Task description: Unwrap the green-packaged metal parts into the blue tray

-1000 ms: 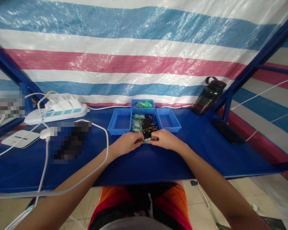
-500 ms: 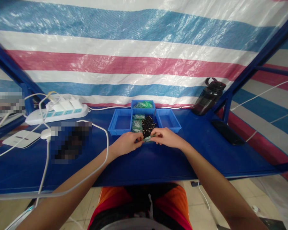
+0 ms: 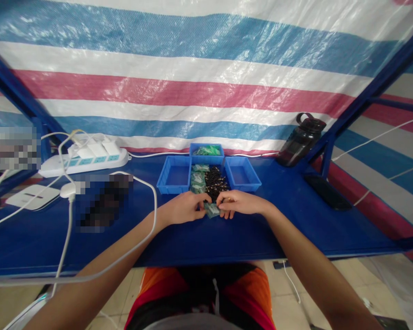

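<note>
On the desk, four trays sit together at the middle back: one tray on the left, one on the right, one between them and one behind that. Both hands meet just before the middle tray, the left hand and the right hand pinching a small packet between them. A power strip lies far left at the back, a flat box before it. A bottle stands right of the trays, by the curtain behind.
</note>
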`<state>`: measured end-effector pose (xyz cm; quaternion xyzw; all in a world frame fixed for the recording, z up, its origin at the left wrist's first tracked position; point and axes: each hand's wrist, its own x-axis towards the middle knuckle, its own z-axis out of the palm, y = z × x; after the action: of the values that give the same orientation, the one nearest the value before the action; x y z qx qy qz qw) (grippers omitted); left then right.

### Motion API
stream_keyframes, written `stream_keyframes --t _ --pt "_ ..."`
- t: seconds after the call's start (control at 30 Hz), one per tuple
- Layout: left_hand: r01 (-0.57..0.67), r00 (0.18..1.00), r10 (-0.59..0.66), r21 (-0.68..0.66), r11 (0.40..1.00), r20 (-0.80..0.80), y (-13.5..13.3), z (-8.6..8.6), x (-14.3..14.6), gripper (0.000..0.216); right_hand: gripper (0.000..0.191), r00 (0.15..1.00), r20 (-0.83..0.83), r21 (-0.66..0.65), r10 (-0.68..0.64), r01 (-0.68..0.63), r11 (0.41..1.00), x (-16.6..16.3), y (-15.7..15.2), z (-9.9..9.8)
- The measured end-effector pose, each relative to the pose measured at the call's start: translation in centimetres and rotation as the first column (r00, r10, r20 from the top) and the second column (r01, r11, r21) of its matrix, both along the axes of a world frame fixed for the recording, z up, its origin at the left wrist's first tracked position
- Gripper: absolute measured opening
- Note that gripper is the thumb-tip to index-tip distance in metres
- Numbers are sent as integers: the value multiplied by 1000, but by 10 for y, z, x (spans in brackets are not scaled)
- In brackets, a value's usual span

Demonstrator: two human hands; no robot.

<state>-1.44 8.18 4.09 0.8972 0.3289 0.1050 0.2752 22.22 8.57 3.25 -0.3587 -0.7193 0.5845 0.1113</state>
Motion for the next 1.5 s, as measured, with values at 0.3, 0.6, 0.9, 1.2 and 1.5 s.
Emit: stream_keyframes --t 0.3,0.6,0.9,1.2,1.5 --pt "40 999 -39 -83 996 10 -4 5 1 56 34 999 38 -72 -2 4 997 -2 -1 -1" --pt "51 999 -51 -19 999 1 -5 5 2 50 26 997 70 -17 13 -11 1000 -4 -2 1" --pt "46 997 -44 31 998 -61 -6 -1 4 49 20 997 76 39 20 -23 999 -4 -1 -5" --pt "80 994 -75 58 995 -77 -8 1 5 37 23 997 66 27 26 -28 999 -5 -4 2" --pt "65 998 -63 70 995 -22 -6 0 3 34 26 999 39 60 9 -12 998 -2 -3 4"
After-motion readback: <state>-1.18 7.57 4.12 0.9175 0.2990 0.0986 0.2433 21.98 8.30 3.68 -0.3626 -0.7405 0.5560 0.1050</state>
